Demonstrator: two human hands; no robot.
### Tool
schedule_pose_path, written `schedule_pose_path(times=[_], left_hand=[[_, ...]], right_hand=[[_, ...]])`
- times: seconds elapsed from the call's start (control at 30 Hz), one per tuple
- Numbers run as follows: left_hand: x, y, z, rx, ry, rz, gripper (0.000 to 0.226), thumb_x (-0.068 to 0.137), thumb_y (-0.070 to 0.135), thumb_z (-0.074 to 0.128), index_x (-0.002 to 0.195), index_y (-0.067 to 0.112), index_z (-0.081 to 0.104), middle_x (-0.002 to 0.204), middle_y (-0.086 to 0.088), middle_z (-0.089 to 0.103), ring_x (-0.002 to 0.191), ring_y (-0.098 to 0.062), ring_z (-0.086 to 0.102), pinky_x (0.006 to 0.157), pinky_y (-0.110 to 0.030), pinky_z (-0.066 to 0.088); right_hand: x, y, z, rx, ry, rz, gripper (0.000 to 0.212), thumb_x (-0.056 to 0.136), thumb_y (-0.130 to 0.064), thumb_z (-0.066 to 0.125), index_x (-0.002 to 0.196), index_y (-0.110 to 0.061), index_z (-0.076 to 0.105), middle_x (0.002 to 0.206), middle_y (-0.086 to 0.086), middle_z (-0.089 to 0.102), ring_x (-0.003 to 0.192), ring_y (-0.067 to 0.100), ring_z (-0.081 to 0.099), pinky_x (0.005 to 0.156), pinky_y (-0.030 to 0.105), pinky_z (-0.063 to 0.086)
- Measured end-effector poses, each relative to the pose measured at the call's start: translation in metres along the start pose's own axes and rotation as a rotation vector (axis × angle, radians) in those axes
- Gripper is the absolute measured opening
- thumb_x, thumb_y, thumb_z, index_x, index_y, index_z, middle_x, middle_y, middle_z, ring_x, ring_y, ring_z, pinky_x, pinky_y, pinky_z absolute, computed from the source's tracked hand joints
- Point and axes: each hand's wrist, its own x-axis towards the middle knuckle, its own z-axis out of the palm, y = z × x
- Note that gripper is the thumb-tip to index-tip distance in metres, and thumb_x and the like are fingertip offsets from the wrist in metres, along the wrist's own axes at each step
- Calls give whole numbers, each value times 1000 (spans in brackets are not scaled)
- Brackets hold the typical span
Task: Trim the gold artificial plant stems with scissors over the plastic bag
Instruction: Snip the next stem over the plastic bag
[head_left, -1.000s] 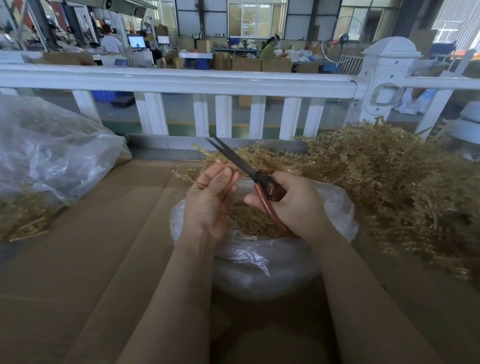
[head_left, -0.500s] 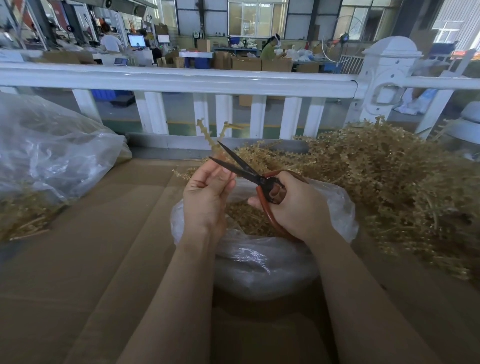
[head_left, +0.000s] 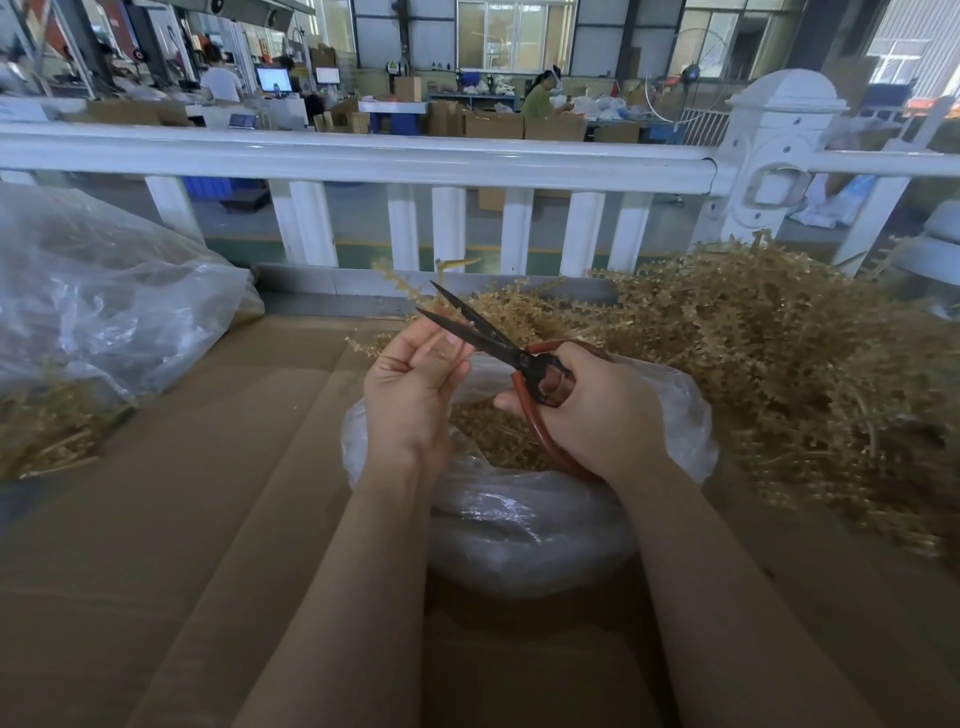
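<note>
My left hand (head_left: 413, 387) pinches a thin gold plant stem (head_left: 400, 283) that rises above its fingertips. My right hand (head_left: 592, 410) grips scissors (head_left: 485, 332) with black blades and red handles. The blades are slightly apart and point up-left, right at my left fingertips and the stem. Both hands hover over a clear plastic bag (head_left: 519, 519) on the cardboard; gold clippings (head_left: 493, 436) lie inside it.
A big heap of gold stems (head_left: 769, 374) fills the right side. A large clear bag (head_left: 104, 312) with more gold stems sits at the left. Brown cardboard (head_left: 182, 519) covers the work surface. A white railing (head_left: 363, 156) runs behind it.
The stem has been raised upright above my left fingers. The scissor blades, closed a second ago, have parted around the stem.
</note>
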Motion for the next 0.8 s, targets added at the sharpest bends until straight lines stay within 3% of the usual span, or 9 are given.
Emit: schedule_pose_path(times=[0.33,0.57,0.7,0.8], left_hand=[[1,-1,-2,-12,8,-10,17,88,1,66,103,9,69,85,1,76,76,-6,70,68,-16,55],[1,0,-4,-3,15,-13,17,86,3,67,102,8,69,87,-1,75,78,-8,70,69,-17,55],[0,1,-3,-3,18,-11,21,81,7,70,102,9,70,86,0,76,78,-8,71,68,-17,55],[0,1,-3,30,-4,-19,15,88,1,65,96,13,70,83,2,76,76,-7,71,68,-17,54]], right_hand=[[-1,-1,0,-26,7,15,57,69,-87,55,93,-36,65,67,-19,60,65,-7,52,53,15,35],[-1,-2,1,-19,22,4,65,65,-94,43,89,-37,63,63,-17,57,62,-4,52,53,17,37],[-1,-2,1,-3,27,9,66,64,-95,43,90,-38,64,64,-17,60,63,-3,55,53,18,40],[-1,-2,0,-24,16,15,63,65,-93,48,92,-38,63,65,-20,59,62,-8,52,51,16,36]])
